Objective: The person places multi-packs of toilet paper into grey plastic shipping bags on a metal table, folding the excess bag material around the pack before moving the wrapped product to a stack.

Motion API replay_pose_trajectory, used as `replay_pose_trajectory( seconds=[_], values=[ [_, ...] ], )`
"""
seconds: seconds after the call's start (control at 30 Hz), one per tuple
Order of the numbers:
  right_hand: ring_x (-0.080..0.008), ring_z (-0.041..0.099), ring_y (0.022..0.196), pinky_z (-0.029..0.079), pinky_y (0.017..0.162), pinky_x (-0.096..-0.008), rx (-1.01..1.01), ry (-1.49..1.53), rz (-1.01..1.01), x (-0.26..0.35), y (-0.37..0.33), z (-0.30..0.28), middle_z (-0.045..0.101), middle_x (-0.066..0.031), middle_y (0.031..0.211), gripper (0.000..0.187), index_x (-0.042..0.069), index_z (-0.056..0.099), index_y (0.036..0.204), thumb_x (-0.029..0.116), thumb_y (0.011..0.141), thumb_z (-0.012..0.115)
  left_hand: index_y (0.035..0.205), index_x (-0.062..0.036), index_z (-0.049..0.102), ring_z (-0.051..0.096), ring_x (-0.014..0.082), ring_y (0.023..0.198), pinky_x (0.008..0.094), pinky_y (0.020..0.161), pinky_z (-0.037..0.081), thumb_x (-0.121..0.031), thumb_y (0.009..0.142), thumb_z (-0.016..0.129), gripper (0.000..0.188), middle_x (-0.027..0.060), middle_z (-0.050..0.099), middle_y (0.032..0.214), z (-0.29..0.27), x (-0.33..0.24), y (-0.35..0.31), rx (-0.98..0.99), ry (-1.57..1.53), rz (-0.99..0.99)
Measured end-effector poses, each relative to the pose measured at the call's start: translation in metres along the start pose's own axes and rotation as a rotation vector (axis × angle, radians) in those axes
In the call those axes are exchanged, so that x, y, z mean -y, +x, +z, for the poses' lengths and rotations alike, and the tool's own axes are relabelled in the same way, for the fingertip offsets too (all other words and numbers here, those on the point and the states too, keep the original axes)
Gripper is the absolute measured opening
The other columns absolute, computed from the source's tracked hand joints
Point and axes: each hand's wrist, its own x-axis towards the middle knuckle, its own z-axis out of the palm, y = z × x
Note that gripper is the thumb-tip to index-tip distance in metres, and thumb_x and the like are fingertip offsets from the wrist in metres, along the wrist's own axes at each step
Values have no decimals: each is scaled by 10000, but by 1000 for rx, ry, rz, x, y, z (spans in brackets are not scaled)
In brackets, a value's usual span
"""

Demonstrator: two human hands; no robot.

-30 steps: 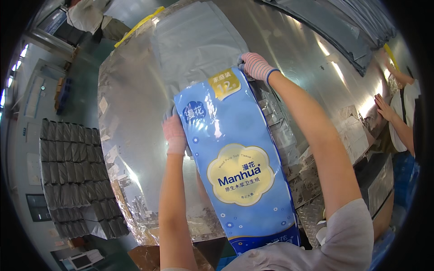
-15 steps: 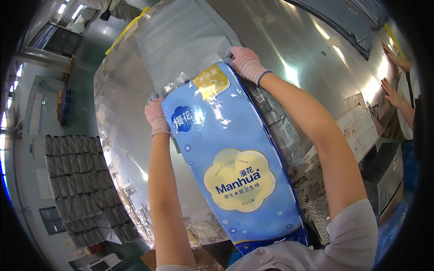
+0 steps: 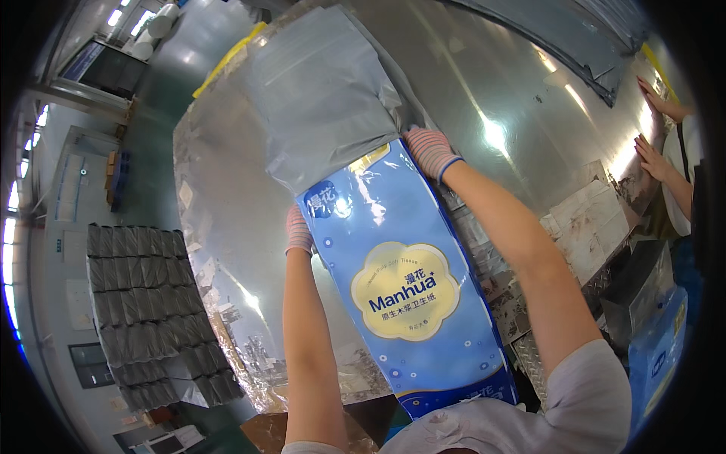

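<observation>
A long blue pack of toilet tissue [image 3: 355, 219] with a cream cloud-shaped label lies lengthwise before me, its near end against my body. The mouth of a grey plastic bag [image 3: 325, 91] covers its far end. My right hand [image 3: 432, 153], in a pink-and-grey striped glove, is closed at the bag's right edge beside the pack's far corner; its fingertips are partly hidden. Against the pack's left side, just below the bag's edge, is my left hand [image 3: 299, 231] in a matching glove. Its fingers are out of sight behind the pack.
The metal table [image 3: 227, 181] has worn tape along its edges. Grey plastic sheets [image 3: 529, 38] lie at the far right. Another person's bare hands [image 3: 656, 159] rest at the right edge. Grey wrapped bundles [image 3: 147, 303] are stacked at left; another blue pack [image 3: 658, 356] is at lower right.
The bag's mouth has come toward me over the pack's far end, covering part of its gold patch. Both hands have moved nearer to me, and the left one has slipped lower beside the pack.
</observation>
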Motion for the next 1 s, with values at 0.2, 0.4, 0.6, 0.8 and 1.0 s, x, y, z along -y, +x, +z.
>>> replay_pose_trajectory(
  seconds=[0.2,0.4,0.6,0.8,1.0],
  values=[
    [-363,599,913,490,766,-430,244,40,-65,-5,-81,-18,627,-197,948,201,37,612,931,103,777,500,968,-49,634,625,322,903,397,741,498,-337,786,587,344,177,650,937,5,-4,-111,183,904,116],
    [-380,578,700,464,633,-479,553,151,-172,-25,-328,-20,578,-175,702,136,44,516,783,120,678,559,878,-64,624,617,353,773,432,675,497,-367,749,618,329,180,634,797,28,66,-364,471,974,-56],
    [-354,637,755,507,632,-449,1035,-108,-135,6,-427,-41,643,-204,768,242,22,650,866,160,696,547,857,-87,639,632,314,819,400,701,510,-291,779,553,235,142,656,839,41,69,-467,739,1097,-146],
    [-348,633,801,511,667,-441,806,-21,-372,13,-452,1,651,-179,875,261,64,650,921,202,751,509,1009,-88,638,611,359,861,406,776,493,-225,842,456,283,172,645,905,60,106,-452,652,641,-17],
    [-326,605,920,475,816,-424,618,-49,-431,85,-413,12,627,-169,994,296,109,625,1023,200,794,461,1173,-77,543,424,330,1180,386,1007,331,-234,795,540,409,156,489,1257,77,4,-436,651,818,-177]
  ],
)
